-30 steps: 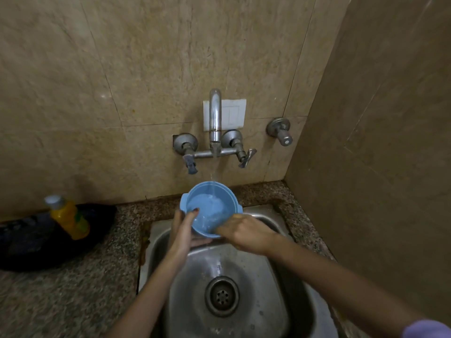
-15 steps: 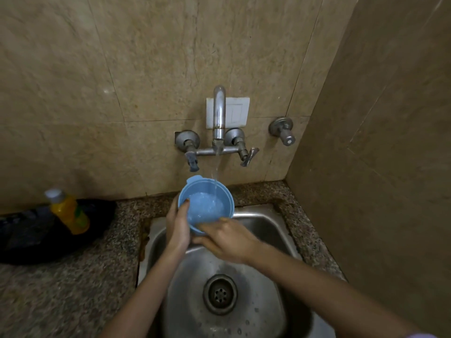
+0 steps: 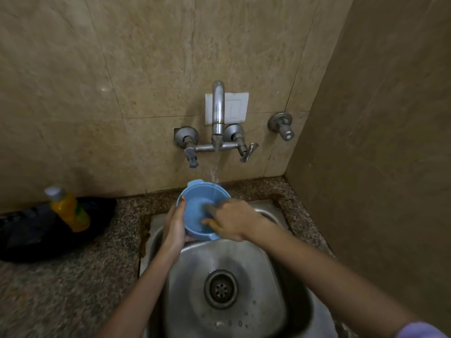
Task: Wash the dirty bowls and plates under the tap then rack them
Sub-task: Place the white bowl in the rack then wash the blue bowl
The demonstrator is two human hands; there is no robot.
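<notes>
Left hand (image 3: 174, 228) grips the bowl (image 3: 192, 211) over the sink (image 3: 268, 301) back edge, under the tap (image 3: 218, 106). Right hand (image 3: 231, 220) has moved inside, rubbing, its grip blurred. Washing continues.

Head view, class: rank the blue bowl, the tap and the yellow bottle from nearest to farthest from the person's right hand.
1. Blue bowl: the right hand reaches into it.
2. Tap: on the wall, above the bowl.
3. Yellow bottle: far left on the counter.
</notes>
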